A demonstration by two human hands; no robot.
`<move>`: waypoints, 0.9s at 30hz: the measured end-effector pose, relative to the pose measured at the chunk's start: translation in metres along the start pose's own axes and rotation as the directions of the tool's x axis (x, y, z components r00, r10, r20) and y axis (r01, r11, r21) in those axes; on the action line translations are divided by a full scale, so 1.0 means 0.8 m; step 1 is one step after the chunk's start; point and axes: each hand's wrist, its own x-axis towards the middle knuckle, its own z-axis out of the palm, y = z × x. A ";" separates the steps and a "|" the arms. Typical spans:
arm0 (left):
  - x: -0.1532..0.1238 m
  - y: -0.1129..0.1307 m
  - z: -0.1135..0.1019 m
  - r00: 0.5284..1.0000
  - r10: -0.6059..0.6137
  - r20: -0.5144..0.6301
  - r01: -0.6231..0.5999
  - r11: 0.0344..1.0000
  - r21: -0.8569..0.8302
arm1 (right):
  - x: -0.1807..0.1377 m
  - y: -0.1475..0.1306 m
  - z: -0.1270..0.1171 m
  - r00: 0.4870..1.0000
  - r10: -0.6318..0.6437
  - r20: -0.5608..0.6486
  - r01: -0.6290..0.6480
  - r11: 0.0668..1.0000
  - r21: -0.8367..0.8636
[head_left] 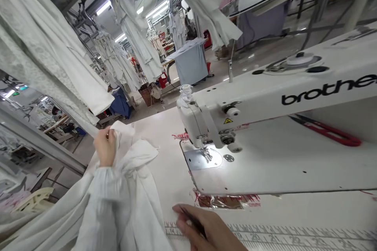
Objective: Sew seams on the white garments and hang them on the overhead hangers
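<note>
My left hand (105, 149) is closed on the edge of a white garment (141, 188) at the left side of the sewing table. The cloth bunches beside my wrist and hangs down past my sleeve toward the lower left. My right hand (207, 227) is curled around a slim dark tool (193, 219), low over the ruler tape at the table's front. Most of that tool is hidden in the palm, so its kind is unclear. To the right stands a white sewing machine (203, 121), its needle area lit, with no cloth under the presser foot (207, 156).
Red-handled scissors (332, 131) lie on the machine bed under the arm. Red thread scraps (200, 197) gather along the bed's front edge. A printed ruler tape (273, 237) runs along the front. White garments (59, 43) hang at upper left, near my left hand.
</note>
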 end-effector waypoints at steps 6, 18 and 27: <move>-0.191 0.024 -0.029 0.894 0.441 0.082 -0.389 0.854 -0.347 | -0.004 -0.017 -0.048 0.933 0.347 -0.101 -0.230 0.785 0.575; -0.265 0.025 0.006 0.664 0.697 0.272 -0.525 0.693 -0.494 | -0.070 0.017 -0.062 0.987 -0.159 -0.013 0.149 0.948 -0.282; -0.243 0.083 0.000 0.821 0.550 0.152 -0.411 0.754 -0.512 | -0.044 -0.009 -0.054 0.979 0.105 -0.173 -0.081 0.987 0.140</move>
